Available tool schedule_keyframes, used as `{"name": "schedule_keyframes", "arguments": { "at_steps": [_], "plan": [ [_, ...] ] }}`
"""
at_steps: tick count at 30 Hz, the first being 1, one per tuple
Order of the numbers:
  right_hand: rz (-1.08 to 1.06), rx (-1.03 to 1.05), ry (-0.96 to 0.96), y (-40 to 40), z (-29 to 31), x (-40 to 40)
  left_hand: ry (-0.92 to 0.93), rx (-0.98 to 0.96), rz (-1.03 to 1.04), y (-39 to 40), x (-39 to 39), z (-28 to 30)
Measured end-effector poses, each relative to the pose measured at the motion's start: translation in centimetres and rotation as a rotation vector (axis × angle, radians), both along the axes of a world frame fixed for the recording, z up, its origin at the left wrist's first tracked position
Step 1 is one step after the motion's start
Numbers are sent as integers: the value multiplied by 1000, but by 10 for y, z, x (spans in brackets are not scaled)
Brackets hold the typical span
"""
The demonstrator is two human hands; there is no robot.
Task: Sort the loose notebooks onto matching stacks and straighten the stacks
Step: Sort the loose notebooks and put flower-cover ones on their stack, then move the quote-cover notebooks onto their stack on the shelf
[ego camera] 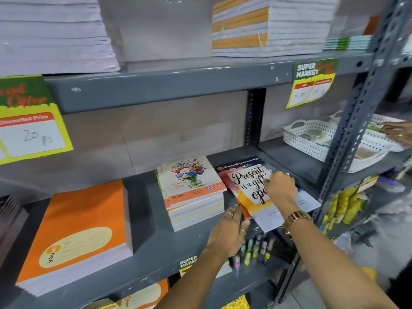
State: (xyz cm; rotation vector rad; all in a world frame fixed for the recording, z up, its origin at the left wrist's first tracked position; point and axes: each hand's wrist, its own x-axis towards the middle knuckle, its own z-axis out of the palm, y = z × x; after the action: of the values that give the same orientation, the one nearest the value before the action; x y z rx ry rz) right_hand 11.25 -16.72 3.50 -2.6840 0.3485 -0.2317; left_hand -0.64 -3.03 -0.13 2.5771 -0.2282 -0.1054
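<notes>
On the middle shelf lies a loose notebook with black script "Present is a gift" on a red, orange and white cover, skewed over a dark blue notebook and other flat ones. My right hand presses down on its cover, fingers spread. My left hand is flat and open at its lower left corner, touching the edge. To the left stands a stack of flower-cover notebooks, its top books slightly shifted. A thick stack of orange notebooks sits further left.
The grey steel shelf has an upright post at the right. White baskets stand on the neighbouring shelf, where another person's hand reaches. Wrapped paper stacks fill the shelf above. Small bottles stand below my hands.
</notes>
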Motion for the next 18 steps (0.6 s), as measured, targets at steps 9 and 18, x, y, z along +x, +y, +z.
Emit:
{"name": "schedule_keyframes", "arguments": {
  "at_steps": [9, 18],
  "plan": [
    [-160, 24, 316, -56, -20, 9, -19, -117, 207, -42, 23, 1],
    [-195, 42, 366, -65, -19, 22, 123, -476, 481, -62, 39, -1]
  ]
}}
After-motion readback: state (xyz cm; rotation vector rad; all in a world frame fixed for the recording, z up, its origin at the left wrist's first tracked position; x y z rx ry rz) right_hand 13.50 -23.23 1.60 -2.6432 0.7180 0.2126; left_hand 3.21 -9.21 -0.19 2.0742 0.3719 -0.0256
